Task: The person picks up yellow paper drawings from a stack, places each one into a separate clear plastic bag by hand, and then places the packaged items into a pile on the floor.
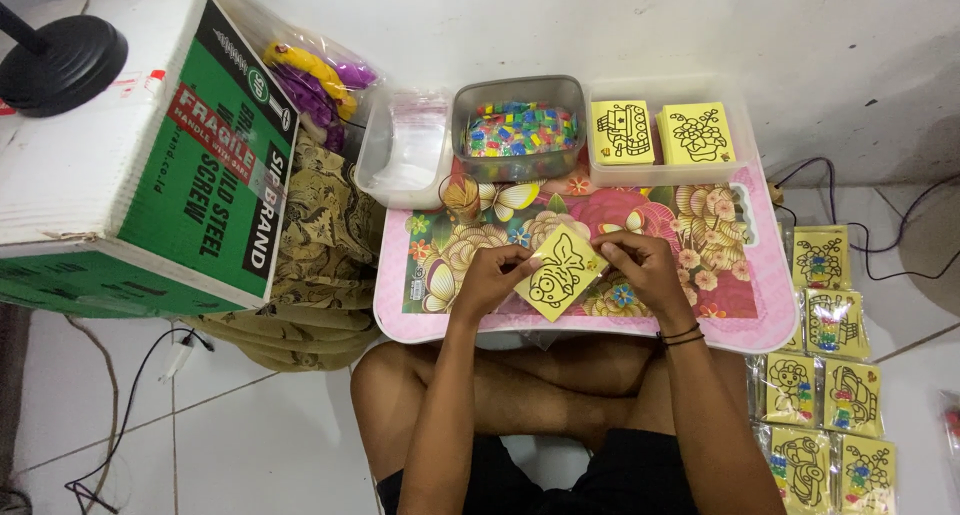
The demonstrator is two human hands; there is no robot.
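Observation:
A yellow card with a black line drawing (560,271) is tilted over a small pink table with a flower print (760,315). My left hand (492,273) pinches its left edge. My right hand (645,263) grips its right corner. Both hands hold the card just above the tabletop. At the table's back stand a grey tub of small coloured packets (517,127), a clear tub of plastic bags (405,145) and a clear tray with two stacks of yellow cards (662,132). My crossed legs lie under the table's near edge.
A white and green cardboard box (140,165) with a black round base on top stands at the left, beside patterned cloth (325,235). Several bagged yellow cards (830,375) lie on the floor at the right. Cables (880,235) run along the tiled floor.

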